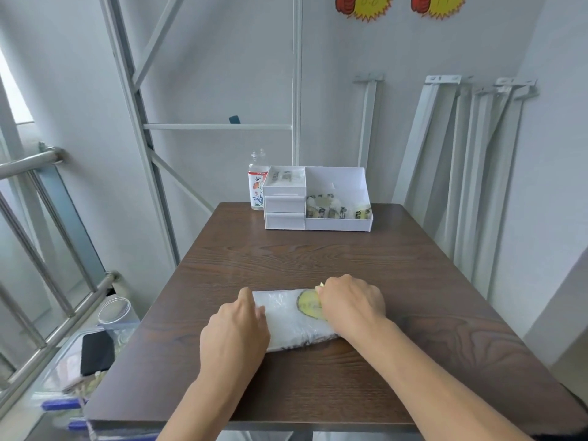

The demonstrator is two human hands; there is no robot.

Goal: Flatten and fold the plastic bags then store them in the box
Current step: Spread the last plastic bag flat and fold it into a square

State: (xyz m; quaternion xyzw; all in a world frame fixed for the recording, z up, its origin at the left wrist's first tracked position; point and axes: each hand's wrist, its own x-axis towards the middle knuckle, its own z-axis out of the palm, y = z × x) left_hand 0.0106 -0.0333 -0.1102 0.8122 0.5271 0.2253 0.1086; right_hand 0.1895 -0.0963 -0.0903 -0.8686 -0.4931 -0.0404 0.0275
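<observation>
A folded translucent plastic bag (288, 316) with a yellow-green round print lies on the dark wooden table (318, 256), near its front. My left hand (237, 329) grips the bag's left end, thumb along its far edge. My right hand (351, 302) covers the right end with fingers curled over it, a yellow bit of bag showing at the fingertips. A white box (337, 222) stands at the table's far edge, with folded printed bags in its open right compartment and two small drawers on its left.
A clear bottle (257, 183) with a printed label stands left of the box. White metal shelf frames lean on the wall behind and to the right. Left of the table, below its edge, sit a clear plastic bin (79, 370) and a railing.
</observation>
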